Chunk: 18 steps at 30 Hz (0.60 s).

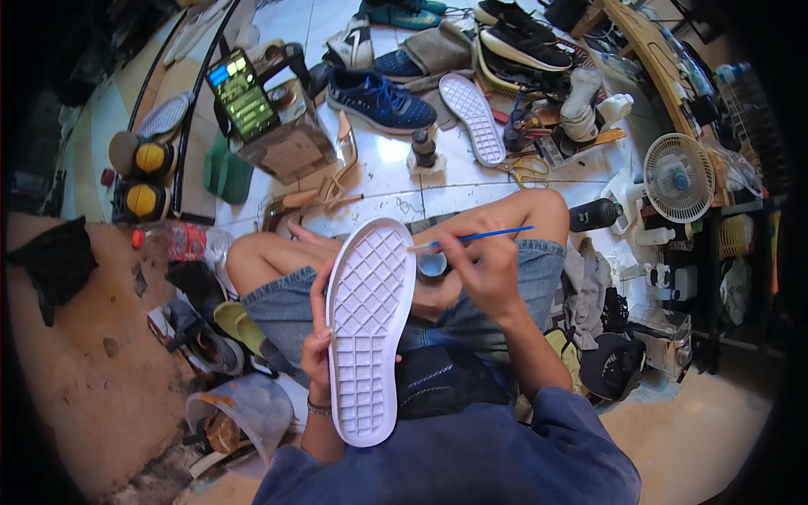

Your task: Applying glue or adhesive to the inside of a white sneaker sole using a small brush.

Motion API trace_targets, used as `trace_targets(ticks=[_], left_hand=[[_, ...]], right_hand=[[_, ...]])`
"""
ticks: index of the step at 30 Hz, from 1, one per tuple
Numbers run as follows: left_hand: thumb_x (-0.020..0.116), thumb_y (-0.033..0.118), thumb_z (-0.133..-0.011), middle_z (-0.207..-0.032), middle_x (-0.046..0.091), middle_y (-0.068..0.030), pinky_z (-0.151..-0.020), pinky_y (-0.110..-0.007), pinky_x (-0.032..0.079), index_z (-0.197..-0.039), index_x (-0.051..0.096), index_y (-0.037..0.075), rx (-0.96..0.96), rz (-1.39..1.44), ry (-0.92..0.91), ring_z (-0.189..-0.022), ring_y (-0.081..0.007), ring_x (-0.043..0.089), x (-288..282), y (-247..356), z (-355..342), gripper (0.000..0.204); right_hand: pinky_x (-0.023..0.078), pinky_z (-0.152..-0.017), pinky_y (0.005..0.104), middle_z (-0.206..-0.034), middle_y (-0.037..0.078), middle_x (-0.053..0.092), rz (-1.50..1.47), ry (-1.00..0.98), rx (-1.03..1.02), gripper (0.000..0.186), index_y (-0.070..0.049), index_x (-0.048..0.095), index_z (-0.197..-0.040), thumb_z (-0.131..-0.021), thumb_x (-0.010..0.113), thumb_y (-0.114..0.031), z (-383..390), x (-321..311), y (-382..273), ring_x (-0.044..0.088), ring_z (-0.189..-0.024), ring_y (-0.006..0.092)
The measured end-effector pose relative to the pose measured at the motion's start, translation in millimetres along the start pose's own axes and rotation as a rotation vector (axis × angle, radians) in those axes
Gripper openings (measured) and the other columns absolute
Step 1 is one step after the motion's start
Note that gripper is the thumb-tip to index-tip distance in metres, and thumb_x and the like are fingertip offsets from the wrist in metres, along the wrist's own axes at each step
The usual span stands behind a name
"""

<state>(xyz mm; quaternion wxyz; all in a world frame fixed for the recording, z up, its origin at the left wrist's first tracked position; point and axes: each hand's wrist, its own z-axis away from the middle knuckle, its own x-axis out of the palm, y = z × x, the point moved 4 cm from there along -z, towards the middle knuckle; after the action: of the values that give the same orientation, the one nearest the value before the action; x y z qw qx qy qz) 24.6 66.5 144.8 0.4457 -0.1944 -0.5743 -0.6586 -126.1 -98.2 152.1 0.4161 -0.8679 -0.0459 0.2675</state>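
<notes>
My left hand (318, 353) is closed on the left edge of a white shoe sole (367, 324), which stands nearly upright over my lap. Its open, grid-ribbed inner side is turned toward me. Pinched in the fingers of my right hand (488, 273) is a thin blue paintbrush (498, 233). The pale tip of the brush meets the sole's upper right rim. Just below the brush, between my crossed legs, sits a small dark pot (432, 268) with a bluish-grey inside. My right fingers are close to this pot.
A navy sneaker (379, 101), a second white sole (473, 118), a dark bottle (423, 148) and yellow-handled scissors (528, 171) lie ahead on the tiles. A phone (242, 94) stands at a box. To the right is a fan (678, 178); a clear bucket (265, 412) stands at left.
</notes>
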Motion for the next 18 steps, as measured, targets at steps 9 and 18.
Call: trace_targets(ticks=[9,18], left_hand=[[0.059,0.077,-0.073,-0.145,0.044,-0.0272,-0.085,-0.065,0.054,-0.154,0.019,0.0,-0.05,0.097,-0.324,-0.123,-0.0414,0.055,-17.2,43.9,-11.7,0.118],[0.068,0.064,-0.081,-0.129,0.054,-0.0345,-0.072,-0.057,0.062,-0.148,0.021,-0.001,-0.1,-0.398,-0.127,-0.102,-0.0441,0.067,-38.8,14.1,-92.1,0.104]], right_hand=[[0.044,-0.068,0.0245,-0.085,0.009,0.067,-0.294,0.606,0.29,0.023,0.003,0.063,-0.101,-0.104,0.051,-0.016,28.9,-108.0,69.1,0.06,-0.073,0.0126],[0.046,-0.065,0.0254,-0.085,0.013,0.069,-0.532,0.782,0.503,0.025,0.001,0.06,-0.103,-0.105,0.05,-0.022,101.1,-133.3,132.0,0.057,-0.067,0.0123]])
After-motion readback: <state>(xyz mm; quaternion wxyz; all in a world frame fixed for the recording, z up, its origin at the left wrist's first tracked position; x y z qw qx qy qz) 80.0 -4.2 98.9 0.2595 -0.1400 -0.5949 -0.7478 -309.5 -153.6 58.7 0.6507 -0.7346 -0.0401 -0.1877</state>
